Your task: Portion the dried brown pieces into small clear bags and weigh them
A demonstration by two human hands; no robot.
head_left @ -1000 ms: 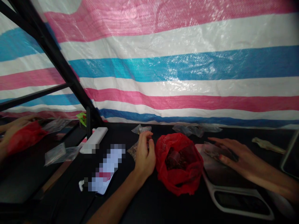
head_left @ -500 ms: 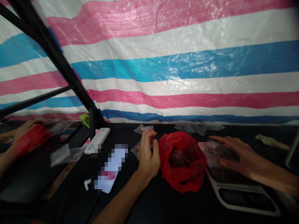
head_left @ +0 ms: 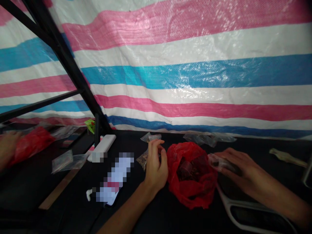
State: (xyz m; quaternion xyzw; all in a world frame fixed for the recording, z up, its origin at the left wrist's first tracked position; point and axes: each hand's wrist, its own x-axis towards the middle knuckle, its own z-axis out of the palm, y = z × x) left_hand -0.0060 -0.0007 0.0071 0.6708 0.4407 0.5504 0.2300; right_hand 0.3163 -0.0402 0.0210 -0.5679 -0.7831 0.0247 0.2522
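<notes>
My left hand (head_left: 156, 165) rests just left of the red plastic bag (head_left: 192, 195), its fingers loosely curled and apart, with nothing seen in them. The bag stands open and holds dark brown pieces and a small clear reddish object (head_left: 186, 167). To the right of the bag, my right hand (head_left: 240, 167) grips a small clear plastic packet (head_left: 220, 162) over the scale (head_left: 234, 216). Its contents look dark and are partly covered by my fingers. Behind my left hand lies a clear packet of brown bits (head_left: 142, 160).
A phone (head_left: 115, 180), a white earphone (head_left: 88, 195) and a white power bank (head_left: 103, 148) lie on the left. Clear bags (head_left: 202, 139) lie along the back near the striped sheet. Another person's hand (head_left: 8, 148) is beside a red bag (head_left: 34, 144) at far left.
My right hand has closed on the small packet, which lay on the scale before, and has drawn it up. The other person's hand has shifted left. The view has tilted slightly.
</notes>
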